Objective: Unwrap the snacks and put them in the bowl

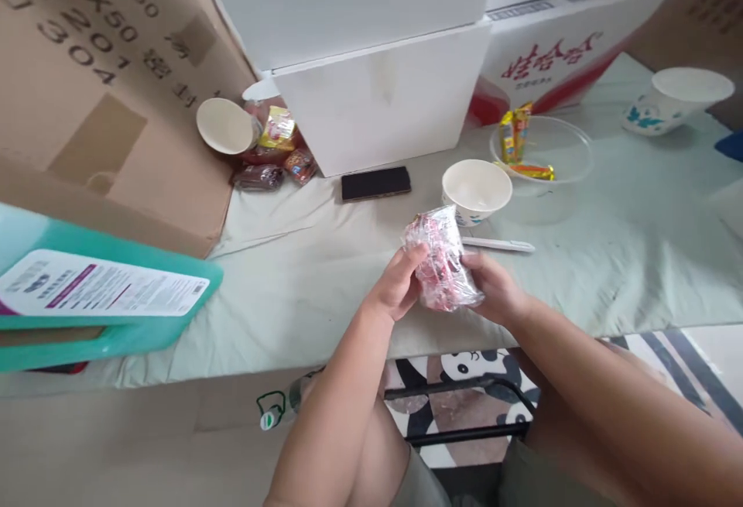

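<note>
Between my two hands is a clear plastic packet with red printing (442, 263), held tilted above the table's front part. My left hand (400, 279) grips its left side, thumb lying on the front face. On the packet's right edge, my right hand (493, 286) is closed, with its thumb near the upper corner. What the packet contains is hard to make out. Just behind it stands a white paper bowl (477, 188). A white pen-like stick (502, 244), possibly a knife, lies to the right, partly hidden by the packet.
A black phone (376, 183) lies near white boxes (377, 97). A clear round bowl (574, 155) holds yellow snack packets (514, 135). Another paper bowl (676, 101) stands far right. Leftward are a tipped paper cup (225, 126), wrapped snacks (279, 131), a cardboard box (145, 151) and a teal jug (197, 275).
</note>
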`<state>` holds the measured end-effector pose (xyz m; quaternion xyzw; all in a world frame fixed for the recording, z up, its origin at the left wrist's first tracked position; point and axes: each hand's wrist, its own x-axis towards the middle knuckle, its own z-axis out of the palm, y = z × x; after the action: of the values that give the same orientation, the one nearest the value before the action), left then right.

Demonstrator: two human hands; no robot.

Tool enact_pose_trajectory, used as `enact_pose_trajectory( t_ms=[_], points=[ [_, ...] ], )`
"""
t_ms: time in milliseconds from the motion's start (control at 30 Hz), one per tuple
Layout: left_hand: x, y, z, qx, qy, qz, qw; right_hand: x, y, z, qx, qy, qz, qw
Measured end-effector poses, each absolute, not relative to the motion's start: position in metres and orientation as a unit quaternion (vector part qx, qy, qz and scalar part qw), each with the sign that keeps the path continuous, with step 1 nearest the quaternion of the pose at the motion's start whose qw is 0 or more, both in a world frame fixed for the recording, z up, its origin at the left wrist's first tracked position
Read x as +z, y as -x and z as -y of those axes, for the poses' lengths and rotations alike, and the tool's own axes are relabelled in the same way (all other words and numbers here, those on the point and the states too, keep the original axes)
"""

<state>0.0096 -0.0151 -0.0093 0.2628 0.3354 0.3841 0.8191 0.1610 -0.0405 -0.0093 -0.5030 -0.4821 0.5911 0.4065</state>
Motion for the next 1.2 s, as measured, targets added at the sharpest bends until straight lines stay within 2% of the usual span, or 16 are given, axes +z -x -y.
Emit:
enact_pose_trajectory(
  t_ms=[100,233,333,433,500,567,733,900,967,1067,1200],
  points=[
    [-0.015,-0.022,0.013,0.417,-0.242,-0.389,0.785,-0.016,-0.181,0.04,0.571,0.496,0.52,0.396],
    [-0.02,-0.024,0.001,0.468,-0.214,-0.442,0.735,-0.02,-0.22,0.032,0.342,0.589,0.632,0.37],
    [-0.021,-0.019,-0.005,0.482,-0.204,-0.467,0.713,-0.028,-0.243,0.026,0.175,0.661,0.681,0.263],
    [-0.021,-0.014,-0.008,0.488,-0.203,-0.47,0.707,-0.033,-0.251,0.025,0.117,0.677,0.711,0.149],
    [-0.022,-0.011,-0.009,0.498,-0.201,-0.463,0.705,-0.031,-0.25,0.029,0.132,0.674,0.716,0.128],
    [-0.024,-0.01,-0.009,0.509,-0.203,-0.457,0.701,-0.025,-0.246,0.036,0.191,0.667,0.704,0.155],
    [-0.029,-0.013,-0.008,0.532,-0.272,-0.434,0.674,-0.011,-0.223,0.047,0.428,0.569,0.623,0.322],
    [-0.033,-0.018,-0.002,0.519,-0.325,-0.42,0.67,-0.014,-0.194,0.042,0.527,0.498,0.536,0.431],
    [-0.034,-0.017,0.001,0.512,-0.34,-0.418,0.669,-0.015,-0.187,0.039,0.542,0.491,0.533,0.426],
    [-0.034,-0.012,0.003,0.514,-0.339,-0.413,0.671,-0.014,-0.181,0.038,0.517,0.521,0.571,0.367],
    [-0.026,-0.002,-0.001,0.539,-0.312,-0.41,0.666,-0.014,-0.179,0.041,0.372,0.588,0.659,0.284]
  ],
)
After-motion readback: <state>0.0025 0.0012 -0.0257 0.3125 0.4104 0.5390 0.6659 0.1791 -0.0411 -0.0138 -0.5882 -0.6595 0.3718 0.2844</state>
